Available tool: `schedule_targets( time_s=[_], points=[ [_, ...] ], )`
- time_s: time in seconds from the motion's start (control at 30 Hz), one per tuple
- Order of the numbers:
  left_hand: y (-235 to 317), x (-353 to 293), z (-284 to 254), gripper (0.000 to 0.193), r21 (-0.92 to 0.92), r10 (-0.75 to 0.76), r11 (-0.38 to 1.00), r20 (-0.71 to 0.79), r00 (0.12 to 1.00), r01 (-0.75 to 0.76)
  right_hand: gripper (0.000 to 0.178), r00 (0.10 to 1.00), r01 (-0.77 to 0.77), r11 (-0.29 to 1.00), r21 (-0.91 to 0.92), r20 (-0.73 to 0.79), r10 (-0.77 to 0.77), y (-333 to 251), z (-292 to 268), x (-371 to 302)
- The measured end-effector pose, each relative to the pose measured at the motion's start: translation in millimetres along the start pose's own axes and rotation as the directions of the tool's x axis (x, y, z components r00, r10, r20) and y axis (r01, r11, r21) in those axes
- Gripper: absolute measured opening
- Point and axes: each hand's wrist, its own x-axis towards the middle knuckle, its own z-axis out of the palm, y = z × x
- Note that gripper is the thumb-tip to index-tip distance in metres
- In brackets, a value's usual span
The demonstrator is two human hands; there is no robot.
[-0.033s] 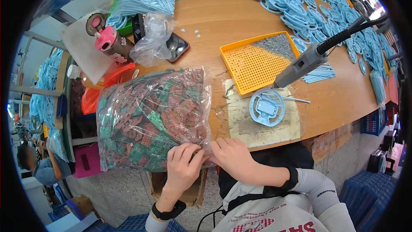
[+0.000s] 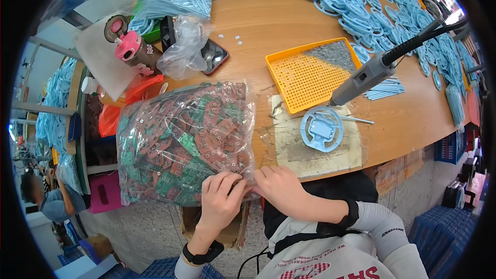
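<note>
A large clear plastic bag (image 2: 186, 150) full of small red and green circuit boards lies at the table's front edge. At its near right corner, my left hand (image 2: 222, 196) is closed with fingers and thumb pinched on the plastic. Close beside it, my right hand (image 2: 281, 188) also grips the bag's edge, its fingertips partly hidden. To the right, a light blue round plastic frame (image 2: 321, 129) with a stick handle rests on a stained pale mat (image 2: 338, 160). A grey screwdriver-like power tool (image 2: 361, 80) hangs with its tip just above the frame.
Behind the mat sits a yellow perforated tray (image 2: 294, 77) with small metal screws. Blue sticks (image 2: 385, 89) lie right of it. Blue frames (image 2: 351, 5) heap along the far side. A pink-lidded bottle (image 2: 132, 49) and a phone (image 2: 213, 56) stand back left. Another person (image 2: 57, 196) is at far left.
</note>
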Motion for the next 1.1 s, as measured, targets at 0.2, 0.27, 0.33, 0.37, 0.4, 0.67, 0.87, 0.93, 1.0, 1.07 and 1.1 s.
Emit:
schedule_targets(
  time_s=[0.2, 0.27, 0.33, 0.37, 0.4, 0.67, 0.87, 0.93, 1.0, 1.07, 1.1],
  points=[
    [-4, -3, 0, 0.022, 0.013, 0.049, 0.999, 0.059, 0.997, -0.05, 0.014, 0.976, -0.153, 0.809, 0.568, 0.217, 0.032, 19, -15, -1],
    [-3, -4, -1, 0.022, -0.012, 0.074, 0.997, 0.025, 0.997, -0.073, 0.013, 0.939, -0.293, 0.642, 0.708, 0.34, 0.053, 30, -21, -8],
    [-1, -2, -1, 0.023, -0.042, 0.09, 0.995, -0.056, 0.994, -0.092, 0.014, 0.923, -0.355, 0.538, 0.764, 0.377, 0.075, 32, -23, -12],
    [0, -3, 0, 0.023, -0.035, 0.097, 0.994, -0.068, 0.993, -0.099, 0.015, 0.931, -0.348, 0.533, 0.771, 0.353, 0.097, 30, -22, -16],
    [0, -4, 1, 0.023, -0.028, 0.103, 0.994, -0.08, 0.991, -0.106, 0.016, 0.937, -0.34, 0.528, 0.778, 0.328, 0.12, 28, -22, -19],
    [-1, -1, -2, 0.023, -0.046, 0.136, 0.989, -0.092, 0.986, -0.14, 0.029, 1.0, 0.029, 0.96, 0.279, 0.003, -0.031, 6, -20, -6],
    [-2, 2, -3, 0.025, -0.068, 0.131, 0.989, -0.023, 0.991, -0.132, 0.028, 0.973, -0.152, 0.74, 0.655, 0.229, -0.003, 25, -22, 4],
    [-6, 0, 1, 0.024, -0.085, 0.145, 0.985, -0.029, 0.989, -0.147, 0.026, 0.953, -0.234, 0.697, 0.678, 0.303, 0.026, 27, -24, 6],
    [-12, -3, 6, 0.02, -0.069, 0.191, 0.979, -0.013, 0.982, -0.191, 0.026, 0.962, -0.227, 0.711, 0.665, 0.269, 0.055, 27, -24, 4],
    [-16, -6, 7, 0.018, -0.06, 0.211, 0.976, -0.008, 0.977, -0.212, 0.026, 0.97, -0.228, 0.754, 0.616, 0.214, 0.119, 28, -24, 0],
    [-17, -8, 8, 0.018, -0.058, 0.211, 0.976, -0.011, 0.978, -0.211, 0.025, 0.971, -0.236, 0.786, 0.572, 0.172, 0.166, 30, -24, -2]
  ],
)
